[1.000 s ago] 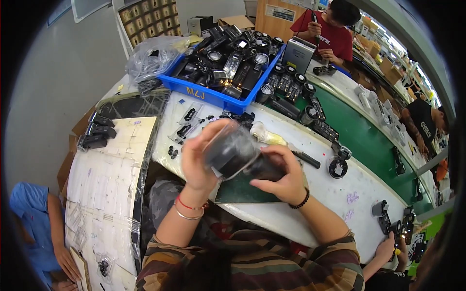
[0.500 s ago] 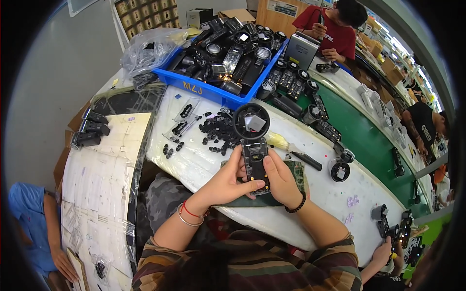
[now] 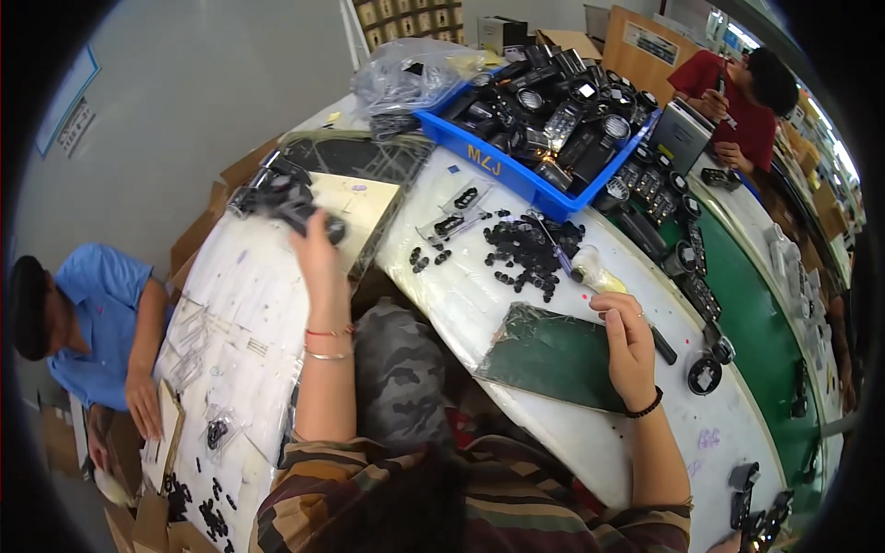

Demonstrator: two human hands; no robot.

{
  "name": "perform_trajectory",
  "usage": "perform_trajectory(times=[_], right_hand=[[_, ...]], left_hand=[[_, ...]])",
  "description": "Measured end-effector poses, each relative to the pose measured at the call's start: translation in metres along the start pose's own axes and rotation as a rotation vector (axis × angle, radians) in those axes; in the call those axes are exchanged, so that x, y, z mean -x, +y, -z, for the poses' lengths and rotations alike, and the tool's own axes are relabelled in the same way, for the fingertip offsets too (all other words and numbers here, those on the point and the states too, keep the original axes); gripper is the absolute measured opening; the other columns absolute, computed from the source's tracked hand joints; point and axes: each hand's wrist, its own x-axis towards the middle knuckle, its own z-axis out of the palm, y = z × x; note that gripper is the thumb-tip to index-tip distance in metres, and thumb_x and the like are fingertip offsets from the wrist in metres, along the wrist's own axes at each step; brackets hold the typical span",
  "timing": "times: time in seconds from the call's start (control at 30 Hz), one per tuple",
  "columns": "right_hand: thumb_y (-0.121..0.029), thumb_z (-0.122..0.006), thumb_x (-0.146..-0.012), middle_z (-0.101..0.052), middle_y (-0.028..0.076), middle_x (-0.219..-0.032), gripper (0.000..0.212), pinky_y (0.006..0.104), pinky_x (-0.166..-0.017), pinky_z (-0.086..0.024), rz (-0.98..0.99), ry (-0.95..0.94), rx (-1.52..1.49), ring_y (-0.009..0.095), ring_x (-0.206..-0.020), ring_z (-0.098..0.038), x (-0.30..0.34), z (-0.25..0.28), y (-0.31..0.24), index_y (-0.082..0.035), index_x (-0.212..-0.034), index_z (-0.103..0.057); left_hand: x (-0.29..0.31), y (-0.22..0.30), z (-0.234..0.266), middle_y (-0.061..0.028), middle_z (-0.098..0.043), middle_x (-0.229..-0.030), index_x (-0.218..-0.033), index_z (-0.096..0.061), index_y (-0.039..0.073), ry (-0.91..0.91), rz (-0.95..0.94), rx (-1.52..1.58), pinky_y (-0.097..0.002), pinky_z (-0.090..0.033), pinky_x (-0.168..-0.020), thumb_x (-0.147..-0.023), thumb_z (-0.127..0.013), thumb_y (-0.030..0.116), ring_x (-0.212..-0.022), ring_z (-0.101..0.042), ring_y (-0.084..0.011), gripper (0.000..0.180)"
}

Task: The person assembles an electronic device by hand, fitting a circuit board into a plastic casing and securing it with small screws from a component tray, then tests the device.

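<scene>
At the left board, my left hand (image 3: 318, 263) has its fingers round a black handheld device (image 3: 318, 219), blurred by motion. It is beside a small group of similar black devices (image 3: 269, 184), and its fingertips are partly hidden. My right hand (image 3: 631, 355) is raised over the right end of a dark green mat (image 3: 553, 355), fingers loosely bent and apart, with nothing seen in them. Nearest to it are a black tool handle (image 3: 664, 347) and a pale yellow wrapped object (image 3: 597, 269). Small black parts (image 3: 530, 249) lie heaped beyond the mat, with a thin purple-handled tool (image 3: 559, 254) across them.
A blue bin (image 3: 498, 170) full of black devices stands at the back beside a clear plastic bag (image 3: 415, 83). More devices line the green belt (image 3: 737, 304) on the right. A person in blue (image 3: 101, 309) sits at left; another in red (image 3: 761, 129) works at far right.
Both hands held the black device over the mat; now they are apart. My left hand has carried a device left to the group there, while the right hand has moved right. The view has shifted left.
</scene>
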Motion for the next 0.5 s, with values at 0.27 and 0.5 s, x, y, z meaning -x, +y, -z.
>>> perform_trajectory(times=[0.27,0.5], right_hand=[[-0.011,-0.053,-0.096,-0.062,0.014,-0.103,0.017,0.0341,-0.091,-0.044,0.041,-0.123,0.009,0.028,-0.101,-0.059,0.000,-0.007,-0.005,0.001,-0.097,-0.065],[-0.011,-0.056,-0.094,-0.064,0.012,-0.098,0.015,0.0333,-0.087,-0.045,0.008,-0.124,0.023,0.026,-0.095,-0.059,0.004,-0.008,0.008,0.001,-0.095,-0.065]], left_hand=[[-0.199,-0.026,0.105,-0.0207,-0.042,-0.144,-0.137,-0.044,0.001,0.439,-0.031,-0.578,-0.0408,-0.029,-0.111,-0.075,-0.069,0.025,-0.131,-0.042,-0.0328,0.071],[-0.070,0.023,-0.034,-0.0055,-0.066,-0.114,-0.114,-0.067,0.005,-0.522,-0.486,-0.377,-0.0287,-0.046,-0.092,-0.086,-0.064,0.010,-0.102,-0.061,-0.0172,0.029]])
